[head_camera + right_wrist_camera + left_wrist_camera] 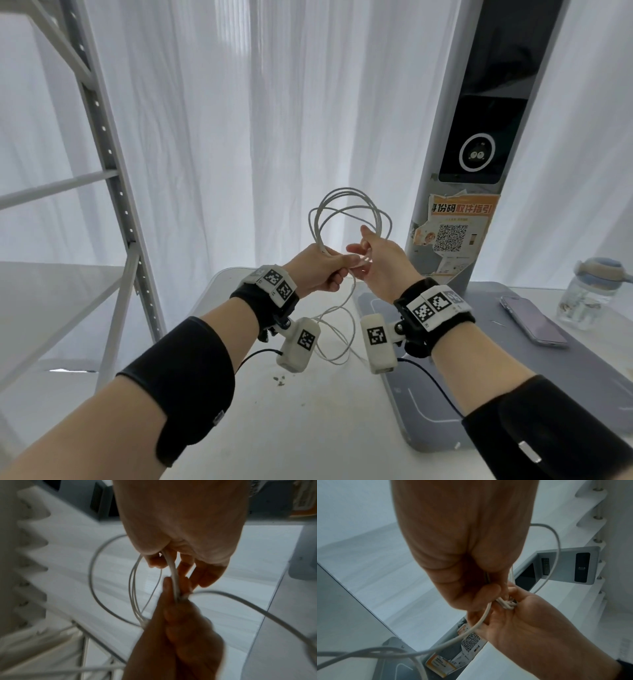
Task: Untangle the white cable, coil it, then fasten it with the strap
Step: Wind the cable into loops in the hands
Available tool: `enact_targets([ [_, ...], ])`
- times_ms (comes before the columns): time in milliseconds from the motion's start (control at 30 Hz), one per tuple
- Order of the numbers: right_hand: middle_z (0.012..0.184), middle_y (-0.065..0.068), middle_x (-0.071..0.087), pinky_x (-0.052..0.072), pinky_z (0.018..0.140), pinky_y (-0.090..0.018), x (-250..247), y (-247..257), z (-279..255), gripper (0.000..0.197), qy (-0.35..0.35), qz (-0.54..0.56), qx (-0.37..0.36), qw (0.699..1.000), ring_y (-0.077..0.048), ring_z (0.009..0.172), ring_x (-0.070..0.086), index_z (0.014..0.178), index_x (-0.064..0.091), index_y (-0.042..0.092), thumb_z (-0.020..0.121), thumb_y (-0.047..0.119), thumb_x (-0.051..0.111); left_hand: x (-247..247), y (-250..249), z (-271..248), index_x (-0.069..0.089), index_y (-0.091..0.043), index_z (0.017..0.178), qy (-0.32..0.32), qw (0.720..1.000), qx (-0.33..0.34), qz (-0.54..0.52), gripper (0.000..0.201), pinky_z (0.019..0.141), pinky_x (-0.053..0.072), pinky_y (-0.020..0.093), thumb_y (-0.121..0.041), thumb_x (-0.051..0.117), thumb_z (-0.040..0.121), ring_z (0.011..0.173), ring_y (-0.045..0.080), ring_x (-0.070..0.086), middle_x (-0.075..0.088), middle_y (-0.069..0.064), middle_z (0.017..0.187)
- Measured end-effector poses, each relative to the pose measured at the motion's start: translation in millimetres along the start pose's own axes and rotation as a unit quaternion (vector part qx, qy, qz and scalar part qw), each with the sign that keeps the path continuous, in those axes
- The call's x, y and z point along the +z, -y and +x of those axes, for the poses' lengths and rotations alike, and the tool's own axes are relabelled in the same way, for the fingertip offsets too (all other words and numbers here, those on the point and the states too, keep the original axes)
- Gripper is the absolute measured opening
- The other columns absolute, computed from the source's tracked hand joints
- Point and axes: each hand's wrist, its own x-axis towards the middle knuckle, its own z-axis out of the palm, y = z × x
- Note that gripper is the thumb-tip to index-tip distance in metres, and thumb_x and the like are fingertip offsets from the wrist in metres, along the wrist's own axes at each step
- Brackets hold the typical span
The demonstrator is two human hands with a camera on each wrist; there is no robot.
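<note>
holding the white cable (pixel 349 219) up at chest height over the table (pixel 308 411), i find several loops standing above my hands and a loose tail (pixel 337 337) hanging from the bundle down to the tabletop. my left hand (pixel 320 270) is closed in a fist round the gathered base of the loops, fingers fully curled on the strands. my right hand (pixel 380 265) is touching it on the other side, thumb and fingers pinching the same bundle, with the outer fingers only loosely bent; the right wrist view is blurred but agrees. judgement: coiling is partly done, the tail is not yet taken in, and i cannot make out the strap in any view. the cable looks thin, light and limp with some spring, so loops will likely splay or slip unless held where all the strands cross, which is where my left hand has them. the tail should be fed in close to that point, not far down. beyond the work, a phone (pixel 532 320) and a clear bottle (pixel 589 294) lie on a grey mat (pixel 428 404) to my right, a grey kiosk column (pixel 479 137) stands behind, and metal shelving (pixel 102 137) to my left.
</note>
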Motion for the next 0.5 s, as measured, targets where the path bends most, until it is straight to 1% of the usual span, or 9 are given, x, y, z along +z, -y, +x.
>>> enact_targets([
  [33, 0.087, -0.008, 0.063, 0.056, 0.071, -0.039, -2, 2, 0, 0.031, 0.001, 0.022, 0.003, 1.000, -0.027, 0.073, 0.063, 0.080, 0.051, 0.010, 0.102, 0.030, 0.061, -1, 2, -2, 0.068, 0.004, 0.085, 0.011, 1.000, -0.009, 0.005, 0.029, 0.052, 0.045, 0.018, -0.023, 0.069, 0.094, 0.050, 0.010, 0.045, 0.051, 0.001, 0.058],
  [67, 0.081, -0.008, 0.061, 0.056, 0.072, -0.039, -4, 4, 0, 0.028, 0.009, 0.053, 0.005, 0.999, -0.027, 0.069, 0.064, 0.081, 0.054, 0.010, 0.101, 0.027, 0.064, -2, 4, -3, 0.069, 0.007, 0.092, 0.020, 1.000, -0.020, 0.007, 0.030, 0.051, 0.044, 0.017, -0.023, 0.068, 0.095, 0.051, 0.009, 0.044, 0.050, 0.000, 0.058],
  [100, 0.073, -0.006, 0.058, 0.056, 0.070, -0.038, -7, 6, 0, 0.026, 0.025, 0.085, 0.005, 0.996, -0.024, 0.060, 0.062, 0.079, 0.055, 0.010, 0.099, 0.024, 0.065, -3, 5, -5, 0.069, 0.007, 0.094, 0.027, 0.999, -0.029, 0.007, 0.030, 0.051, 0.044, 0.016, -0.023, 0.067, 0.096, 0.051, 0.008, 0.043, 0.048, -0.001, 0.058],
  [167, 0.055, 0.001, 0.045, 0.052, 0.063, -0.033, -11, 8, -1, 0.027, 0.065, 0.130, 0.002, 0.989, -0.015, 0.043, 0.046, 0.075, 0.056, 0.014, 0.099, 0.021, 0.066, -6, 6, -8, 0.071, 0.002, 0.091, 0.036, 0.998, -0.042, 0.003, 0.028, 0.051, 0.042, 0.015, -0.025, 0.066, 0.097, 0.052, 0.007, 0.042, 0.046, -0.001, 0.059],
  [200, 0.051, 0.004, 0.036, 0.049, 0.058, -0.030, -12, 9, -2, 0.028, 0.081, 0.139, 0.003, 0.987, -0.012, 0.039, 0.036, 0.073, 0.055, 0.016, 0.098, 0.020, 0.066, -7, 6, -9, 0.071, 0.001, 0.090, 0.042, 0.998, -0.046, -0.001, 0.027, 0.051, 0.041, 0.015, -0.025, 0.065, 0.097, 0.052, 0.007, 0.041, 0.046, -0.002, 0.059],
  [233, 0.050, 0.006, 0.028, 0.046, 0.053, -0.026, -14, 10, -2, 0.029, 0.093, 0.143, 0.006, 0.985, -0.011, 0.038, 0.028, 0.071, 0.055, 0.018, 0.097, 0.020, 0.067, -8, 5, -10, 0.071, 0.000, 0.090, 0.051, 0.997, -0.051, -0.003, 0.027, 0.051, 0.041, 0.015, -0.026, 0.065, 0.097, 0.052, 0.007, 0.041, 0.045, -0.002, 0.060],
  [300, 0.051, 0.008, 0.022, 0.042, 0.047, -0.022, -17, 11, -3, 0.026, 0.108, 0.141, 0.016, 0.984, -0.009, 0.037, 0.022, 0.070, 0.056, 0.020, 0.091, 0.022, 0.072, -10, 3, -13, 0.070, -0.001, 0.090, 0.073, 0.995, -0.062, 0.006, 0.027, 0.050, 0.040, 0.015, -0.026, 0.064, 0.098, 0.052, 0.007, 0.041, 0.045, -0.003, 0.059],
  [367, 0.053, 0.009, 0.022, 0.040, 0.044, -0.022, -21, 15, -5, 0.023, 0.114, 0.111, 0.030, 0.987, -0.008, 0.037, 0.021, 0.073, 0.058, 0.021, 0.085, 0.026, 0.076, -13, 2, -15, 0.070, -0.001, 0.091, 0.093, 0.991, -0.083, 0.038, 0.027, 0.050, 0.041, 0.015, -0.027, 0.065, 0.097, 0.052, 0.007, 0.041, 0.046, -0.003, 0.059],
  [500, 0.058, 0.008, 0.022, 0.038, 0.049, -0.025, -24, 23, -11, 0.007, 0.118, -0.060, 0.044, 0.990, -0.009, 0.042, 0.019, 0.088, 0.068, 0.021, 0.091, 0.024, 0.074, -24, 4, -21, 0.072, -0.002, 0.090, 0.134, 0.969, -0.147, 0.149, 0.027, 0.050, 0.042, 0.015, -0.027, 0.066, 0.096, 0.051, 0.007, 0.042, 0.047, -0.001, 0.060],
])
